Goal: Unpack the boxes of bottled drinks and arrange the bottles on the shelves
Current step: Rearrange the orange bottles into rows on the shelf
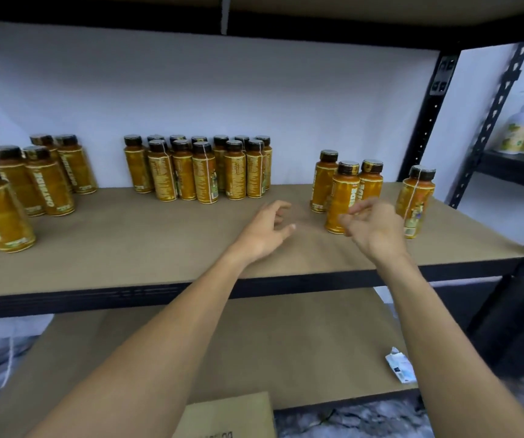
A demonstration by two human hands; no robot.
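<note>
Probably each bottle has a middling weight, because it looks full of an orange drink, and its wall seems stiff enough not to give under the fingers; this is only my judgement. The bottles stand upright on the shelf [128, 241] in three groups: one at the left [49, 181], a tight cluster in the middle near the back wall [197, 169], and four looser ones at the right, of which the front bottle [342, 191] is nearest to the hands. The glossy label may be a little slippery, so I would take a bottle around the middle of its body, below the dark cap, with the thumb on one side and the fingers on the other. As they are tall and narrow, a careless push could tip one against its neighbours. Both forearms reach forward over the front edge of the shelf. The left hand [263, 229] hovers above the bare board, fingers relaxed and slightly bent, and holds nothing. The right hand [374, 229] is just in front of the front bottle with fingers loosely curled; it is blurred and seems to grip nothing, and I cannot tell whether it touches the bottle. A cardboard box [232, 415] shows at the bottom edge, in front of the lower shelf [254, 343].
</note>
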